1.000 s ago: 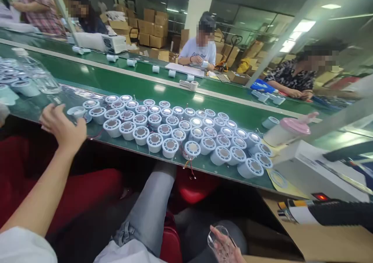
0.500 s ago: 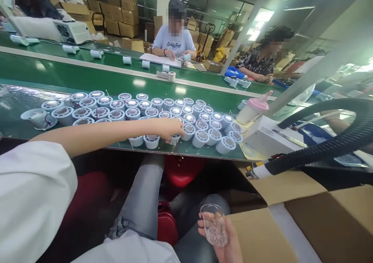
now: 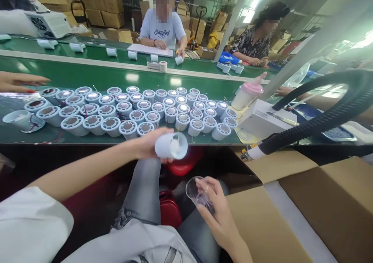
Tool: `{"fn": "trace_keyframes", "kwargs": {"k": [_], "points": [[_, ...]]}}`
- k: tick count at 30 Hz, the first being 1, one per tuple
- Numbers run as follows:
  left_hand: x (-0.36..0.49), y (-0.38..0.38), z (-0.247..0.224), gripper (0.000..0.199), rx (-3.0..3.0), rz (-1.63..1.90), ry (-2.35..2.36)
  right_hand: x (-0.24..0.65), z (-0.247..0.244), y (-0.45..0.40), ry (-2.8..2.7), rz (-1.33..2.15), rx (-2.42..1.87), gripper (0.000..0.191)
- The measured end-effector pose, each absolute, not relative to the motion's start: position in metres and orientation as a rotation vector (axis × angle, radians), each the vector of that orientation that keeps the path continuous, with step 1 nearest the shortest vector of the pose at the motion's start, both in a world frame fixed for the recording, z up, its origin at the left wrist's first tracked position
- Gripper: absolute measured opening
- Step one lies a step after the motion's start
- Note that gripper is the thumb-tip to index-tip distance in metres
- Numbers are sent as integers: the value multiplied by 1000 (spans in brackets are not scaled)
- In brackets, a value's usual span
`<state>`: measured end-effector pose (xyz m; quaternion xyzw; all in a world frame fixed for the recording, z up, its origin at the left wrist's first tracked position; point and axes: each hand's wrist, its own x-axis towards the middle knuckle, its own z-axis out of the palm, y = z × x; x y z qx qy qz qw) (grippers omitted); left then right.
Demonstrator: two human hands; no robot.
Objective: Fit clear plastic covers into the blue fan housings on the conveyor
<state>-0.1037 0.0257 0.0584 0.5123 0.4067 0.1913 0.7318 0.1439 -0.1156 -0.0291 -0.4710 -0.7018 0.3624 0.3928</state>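
Note:
My left hand (image 3: 150, 144) is closed round a light-blue cup-shaped housing (image 3: 167, 146), tilted so that its open end faces right; something white shows inside. Lower and to the right, above my lap, my right hand (image 3: 217, 206) grips a clear cup (image 3: 199, 195) with its fingers around the rim and side. Beyond my hands, many similar light-blue housings (image 3: 107, 111) stand packed together on the green table, with round slotted tops facing up and thin wires on some. One housing (image 3: 21, 120) lies on its side at the left end.
An open cardboard box (image 3: 253, 220) is at the lower right, under a black flexible hose (image 3: 309, 130). A pink-lidded jug (image 3: 247, 93) stands by a white box (image 3: 262, 117). Another person's hand (image 3: 23, 82) reaches in at left. Two people sit across the green belt (image 3: 101, 70).
My left hand has come back from the group of housings, lifting one out. My right hand and the clear cup have risen and turned. A person's hand has appeared at left.

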Motion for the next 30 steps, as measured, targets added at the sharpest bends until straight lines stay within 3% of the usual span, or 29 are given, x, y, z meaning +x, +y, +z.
{"fn": "trace_keyframes", "kwargs": {"k": [4,7,9,12,15,17,22,30], "points": [[-81,-21,16,40,896,137,774,138,1,-102,-2256,193,-1203,48],[-74,-35,11,32,1078,58,733,134,8,-96,-2362,3,-1269,43],[-73,-38,16,28,1451,103,779,133,7,-94,-2389,66,-1331,32],[-71,-44,22,23,1906,255,922,134,4,-95,-2321,429,-1365,16],[-70,-50,20,20,1966,416,1011,135,6,-97,-2118,851,-1352,8],[-69,-52,14,30,1920,525,1027,135,9,-97,-1981,970,-1346,4],[-74,-50,-12,62,1863,690,953,132,12,-97,-1788,942,-1366,22],[-74,-48,-23,69,1582,474,657,135,6,-89,-1345,1258,-1383,28]]}}
